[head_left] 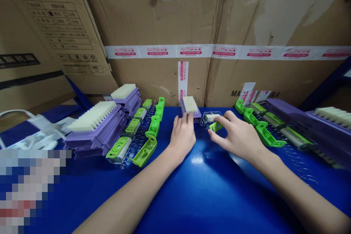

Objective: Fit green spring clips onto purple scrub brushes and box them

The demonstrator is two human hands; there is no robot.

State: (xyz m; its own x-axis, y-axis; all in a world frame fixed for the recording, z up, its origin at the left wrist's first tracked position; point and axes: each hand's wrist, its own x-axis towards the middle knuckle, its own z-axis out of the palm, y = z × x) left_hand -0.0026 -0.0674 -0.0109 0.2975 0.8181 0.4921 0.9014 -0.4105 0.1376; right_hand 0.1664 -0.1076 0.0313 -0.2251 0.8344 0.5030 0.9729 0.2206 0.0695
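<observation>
My left hand lies on the blue table, fingertips touching the near edge of a small purple brush with white bristles; the fingers are stretched out. My right hand is curled in a pinch on a small green plastic piece. Just beyond its fingertips lies a clear and white part.
Stacked purple brushes stand at the left, beside rows of green clips with clear cases and springs. More green clips and purple brushes lie at the right. Cardboard boxes wall the back.
</observation>
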